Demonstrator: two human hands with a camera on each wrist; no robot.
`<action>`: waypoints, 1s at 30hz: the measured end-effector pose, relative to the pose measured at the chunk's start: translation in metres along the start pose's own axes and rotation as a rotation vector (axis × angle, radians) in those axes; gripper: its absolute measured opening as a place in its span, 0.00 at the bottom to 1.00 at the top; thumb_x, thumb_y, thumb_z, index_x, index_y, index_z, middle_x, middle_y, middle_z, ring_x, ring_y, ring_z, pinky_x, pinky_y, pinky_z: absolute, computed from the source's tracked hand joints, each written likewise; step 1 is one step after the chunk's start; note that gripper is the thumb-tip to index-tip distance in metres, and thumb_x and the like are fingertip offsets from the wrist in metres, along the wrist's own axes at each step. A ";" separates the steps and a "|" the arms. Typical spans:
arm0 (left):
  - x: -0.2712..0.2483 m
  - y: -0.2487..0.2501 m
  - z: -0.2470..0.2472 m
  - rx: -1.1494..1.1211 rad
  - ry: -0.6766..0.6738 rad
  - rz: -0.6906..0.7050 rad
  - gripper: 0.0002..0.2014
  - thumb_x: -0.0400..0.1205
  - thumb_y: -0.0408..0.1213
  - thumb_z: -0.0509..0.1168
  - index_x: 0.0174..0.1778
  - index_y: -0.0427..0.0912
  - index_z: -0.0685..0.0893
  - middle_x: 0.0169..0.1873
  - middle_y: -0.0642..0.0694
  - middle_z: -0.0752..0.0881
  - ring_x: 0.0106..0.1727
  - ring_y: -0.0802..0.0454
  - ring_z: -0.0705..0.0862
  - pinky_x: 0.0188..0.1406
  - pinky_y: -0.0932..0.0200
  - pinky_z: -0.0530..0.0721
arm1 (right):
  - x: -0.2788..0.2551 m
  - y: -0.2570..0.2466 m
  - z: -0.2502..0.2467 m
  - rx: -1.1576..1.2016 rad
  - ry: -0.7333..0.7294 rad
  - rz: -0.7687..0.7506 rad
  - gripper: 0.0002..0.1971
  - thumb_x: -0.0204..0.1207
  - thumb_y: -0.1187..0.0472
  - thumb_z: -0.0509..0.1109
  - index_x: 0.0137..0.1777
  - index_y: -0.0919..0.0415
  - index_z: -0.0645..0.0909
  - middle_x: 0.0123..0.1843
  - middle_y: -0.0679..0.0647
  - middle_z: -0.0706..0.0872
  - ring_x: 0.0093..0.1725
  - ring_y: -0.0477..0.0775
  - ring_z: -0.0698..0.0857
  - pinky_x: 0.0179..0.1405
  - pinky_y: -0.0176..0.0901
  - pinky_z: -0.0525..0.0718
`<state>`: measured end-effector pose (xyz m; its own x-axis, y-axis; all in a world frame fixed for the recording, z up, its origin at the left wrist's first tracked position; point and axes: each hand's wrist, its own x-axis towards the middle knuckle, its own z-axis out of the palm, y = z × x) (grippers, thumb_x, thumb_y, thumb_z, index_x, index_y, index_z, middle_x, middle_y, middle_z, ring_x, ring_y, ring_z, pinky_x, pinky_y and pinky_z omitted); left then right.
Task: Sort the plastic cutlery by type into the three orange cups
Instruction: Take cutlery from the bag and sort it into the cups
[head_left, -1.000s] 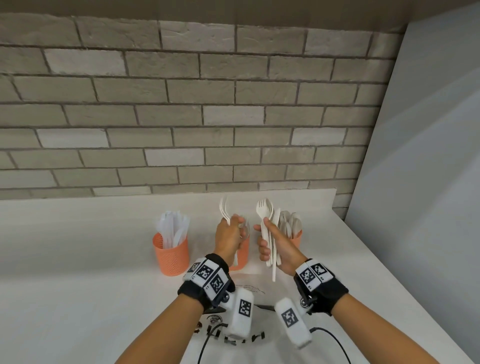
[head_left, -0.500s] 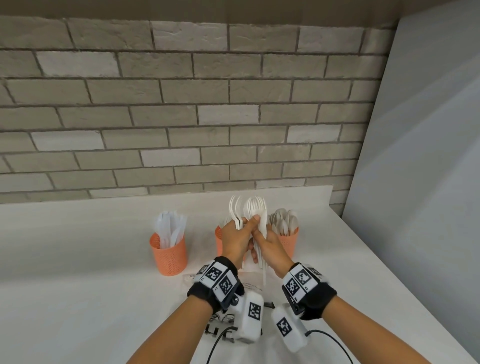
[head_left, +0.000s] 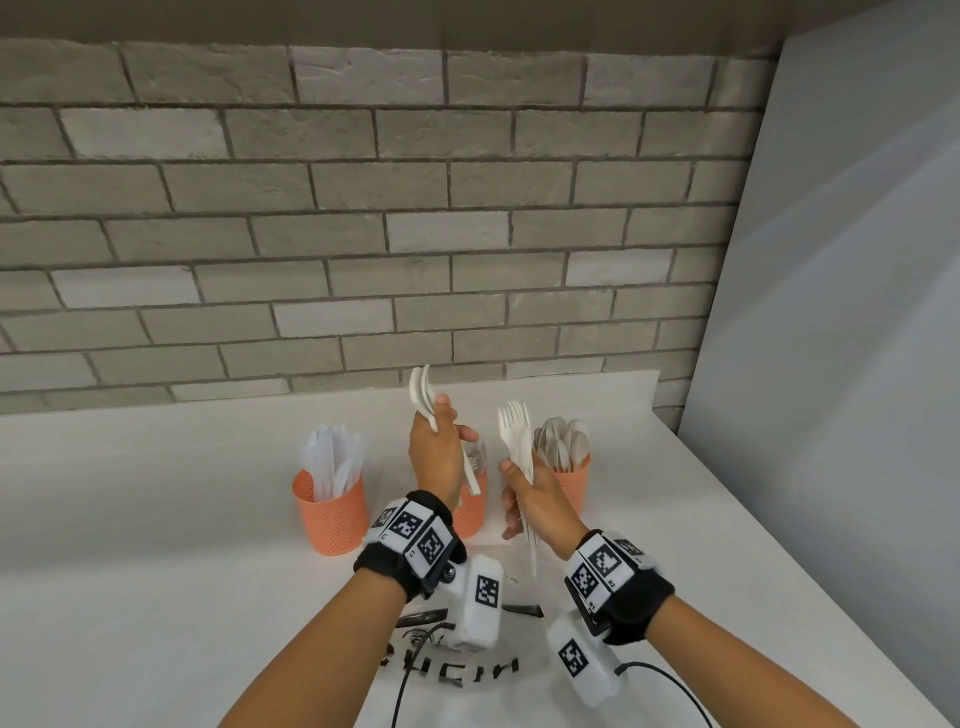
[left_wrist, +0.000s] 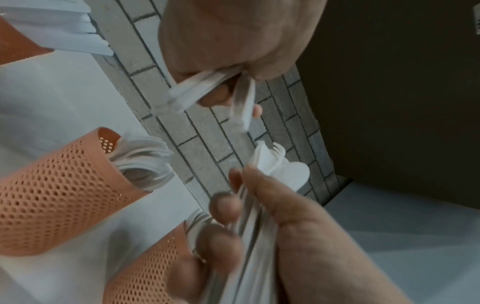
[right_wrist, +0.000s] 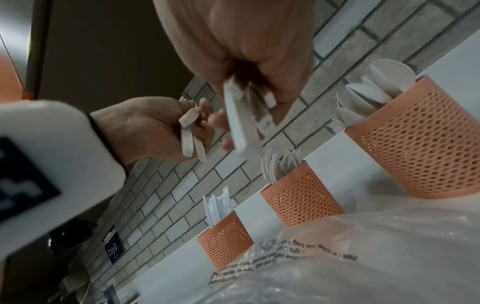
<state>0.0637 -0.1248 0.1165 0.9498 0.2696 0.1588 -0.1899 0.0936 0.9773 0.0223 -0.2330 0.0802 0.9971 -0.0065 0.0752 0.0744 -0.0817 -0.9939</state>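
Note:
Three orange mesh cups stand in a row on the white counter. The left cup (head_left: 330, 512) holds knives, the right cup (head_left: 571, 483) holds spoons, and the middle cup (head_left: 471, 512) holds forks and is mostly hidden behind my left hand (head_left: 441, 434). That hand is raised above the middle cup and grips two white forks (head_left: 422, 397), tines up; their handles (right_wrist: 192, 139) show in the right wrist view. My right hand (head_left: 519, 499) holds a bundle of white forks (head_left: 515, 426) upright between the middle and right cups.
A clear plastic bag (right_wrist: 363, 257) with printing lies on the counter in front of the cups, under my wrists. A brick wall (head_left: 363, 234) runs behind the counter. A grey panel (head_left: 831, 364) stands at the right.
Half a second ago both hands met at one bundle over the middle cup. They have since parted: the left hand has drawn two forks out, up and to the left.

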 end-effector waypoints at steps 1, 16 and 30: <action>0.001 0.001 -0.001 -0.002 0.009 0.003 0.14 0.87 0.47 0.51 0.48 0.40 0.74 0.25 0.46 0.79 0.24 0.51 0.76 0.26 0.60 0.76 | 0.002 0.003 -0.001 -0.060 0.023 -0.019 0.10 0.84 0.55 0.57 0.57 0.62 0.70 0.28 0.53 0.73 0.16 0.43 0.73 0.15 0.38 0.75; -0.011 -0.009 0.009 0.060 -0.229 -0.062 0.07 0.82 0.35 0.64 0.38 0.45 0.83 0.27 0.48 0.81 0.29 0.51 0.77 0.33 0.59 0.75 | -0.001 0.005 0.001 -0.273 0.060 -0.131 0.15 0.83 0.51 0.58 0.64 0.58 0.70 0.38 0.51 0.79 0.22 0.38 0.76 0.17 0.30 0.71; -0.026 -0.003 0.017 0.013 -0.182 -0.228 0.09 0.81 0.41 0.66 0.37 0.43 0.78 0.23 0.48 0.74 0.21 0.56 0.71 0.14 0.67 0.68 | 0.001 0.007 0.002 -0.143 0.179 -0.146 0.12 0.84 0.53 0.56 0.66 0.47 0.68 0.37 0.39 0.76 0.29 0.33 0.72 0.22 0.23 0.71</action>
<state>0.0438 -0.1490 0.1113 0.9968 0.0667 -0.0434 0.0352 0.1191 0.9923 0.0239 -0.2316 0.0732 0.9567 -0.1597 0.2432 0.2026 -0.2342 -0.9508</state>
